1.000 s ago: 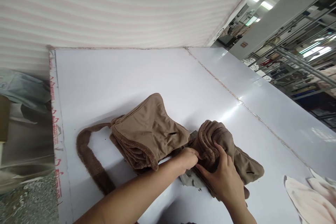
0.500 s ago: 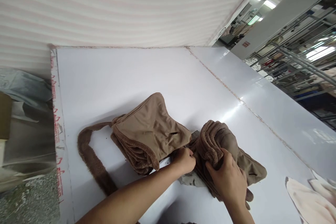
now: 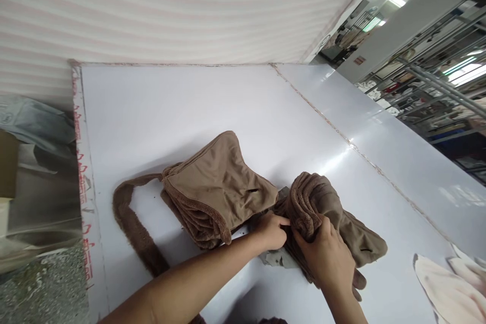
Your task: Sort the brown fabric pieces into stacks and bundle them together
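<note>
Two piles of brown fleece pieces lie on the white table (image 3: 197, 106). The left pile (image 3: 216, 187) is a folded stack with a smooth tan top and a long fuzzy brown strap (image 3: 131, 228) trailing to its left. The right pile (image 3: 322, 212) is bunched up. My left hand (image 3: 271, 230) is closed, pinching the fabric edge at the gap between the piles. My right hand (image 3: 328, 258) is closed on the front folds of the right pile, thumb beside my left fingers. A grey scrap (image 3: 277, 259) lies under both hands.
A striped white wall (image 3: 170, 10) backs the table. Pale cream fabric (image 3: 448, 288) lies at the table's right front. A taped seam (image 3: 353, 147) crosses the tabletop diagonally. Bags and boxes (image 3: 34, 172) sit left of the table edge. Metal racks (image 3: 436, 86) stand at right.
My right hand slid a little toward me and regripped the folds of the right pile. My left hand stayed pinched at the gap. The left pile has not moved.
</note>
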Demonstrator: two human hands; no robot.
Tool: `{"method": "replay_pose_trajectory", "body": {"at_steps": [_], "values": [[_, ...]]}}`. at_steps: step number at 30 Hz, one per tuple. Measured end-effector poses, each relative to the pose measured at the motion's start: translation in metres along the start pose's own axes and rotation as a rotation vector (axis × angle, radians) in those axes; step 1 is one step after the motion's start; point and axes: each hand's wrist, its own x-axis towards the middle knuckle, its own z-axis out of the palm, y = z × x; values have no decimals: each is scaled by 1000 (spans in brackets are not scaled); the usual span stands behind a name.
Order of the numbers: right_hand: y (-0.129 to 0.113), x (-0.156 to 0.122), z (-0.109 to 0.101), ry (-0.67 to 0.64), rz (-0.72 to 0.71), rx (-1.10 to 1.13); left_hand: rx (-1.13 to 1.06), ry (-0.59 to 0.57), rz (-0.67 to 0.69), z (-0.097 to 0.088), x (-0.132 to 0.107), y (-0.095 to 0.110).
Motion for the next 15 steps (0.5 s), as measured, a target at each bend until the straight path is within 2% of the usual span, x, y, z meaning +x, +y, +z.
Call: {"method": "replay_pose_trajectory", "body": {"at_steps": [5,9,12,15], "values": [[-1,4,-1,-42,2,12,65,11,74,-2,-4,2],[-2,5,-2,-62,-1,21,68,-22,75,-1,-8,6],[0,6,-2,-68,11,40,18,-67,2,3,-4,8],[7,6,-3,-89,-2,73,-79,-122,-131,7,3,8]]}}
